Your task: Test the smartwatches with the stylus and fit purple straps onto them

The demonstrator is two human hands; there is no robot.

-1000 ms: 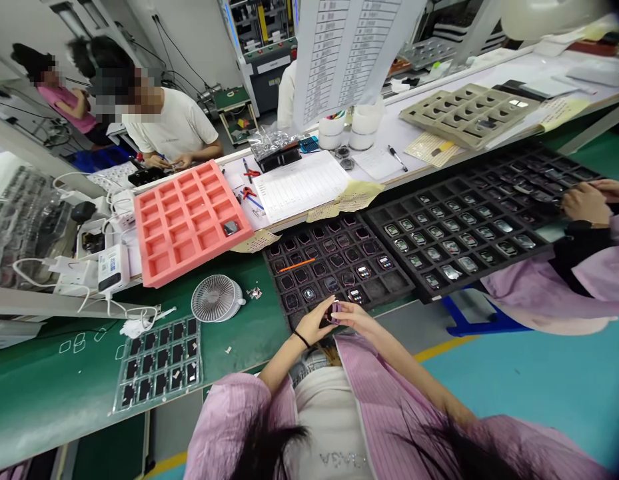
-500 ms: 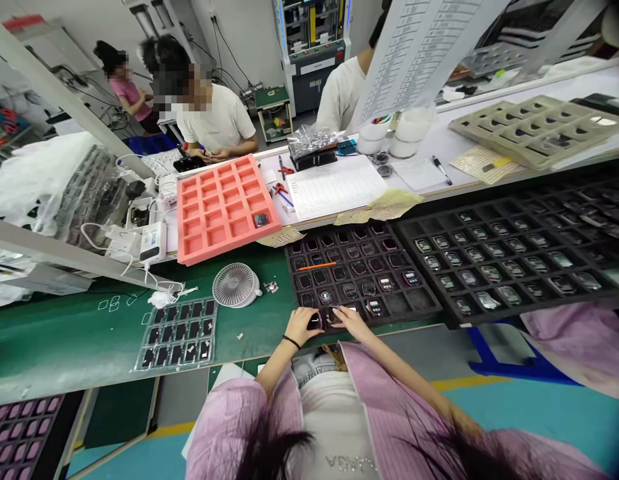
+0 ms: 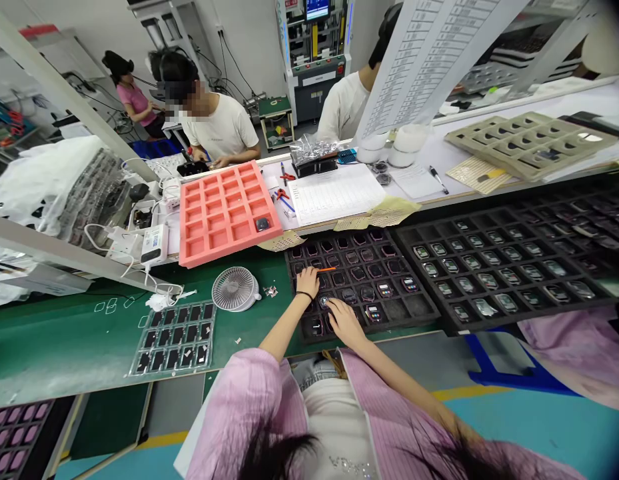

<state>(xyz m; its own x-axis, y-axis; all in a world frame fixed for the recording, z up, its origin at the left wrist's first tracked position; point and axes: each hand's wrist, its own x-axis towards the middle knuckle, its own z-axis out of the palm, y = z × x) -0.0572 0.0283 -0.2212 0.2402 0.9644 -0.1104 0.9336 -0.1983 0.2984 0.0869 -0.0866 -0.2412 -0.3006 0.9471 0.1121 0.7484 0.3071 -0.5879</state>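
Observation:
My left hand (image 3: pixel 308 283) reaches over the left side of a black foam tray (image 3: pixel 404 309), its fingers closed around the left end of a thin orange stick (image 3: pixel 327 269). The rest of the stick lies across the compartments. Lower and to the right, my right hand (image 3: pixel 346 321) lies loosely over the tray with its fingertips beside a lit smartwatch face (image 3: pixel 323 302); its fingers are extended and hide the compartments beneath. Another dark watch face (image 3: pixel 316 327) sits in the near-left compartment. More square watch faces (image 3: pixel 385 290) fill several other compartments.
A second black tray of watch parts (image 3: pixel 486 277) adjoins on the right. Left on the green bench are a small fan (image 3: pixel 235 289) and a clear tray of black pieces (image 3: pixel 175 337). A pink tray (image 3: pixel 229 213) and paper sheet (image 3: pixel 339 193) lie on the raised shelf. Co-workers (image 3: pixel 222 127) sit beyond.
My left hand has moved up from the near-left compartment to the orange stick. My right hand has shifted slightly, and the near-left watch face is now uncovered. The view has tilted up slightly.

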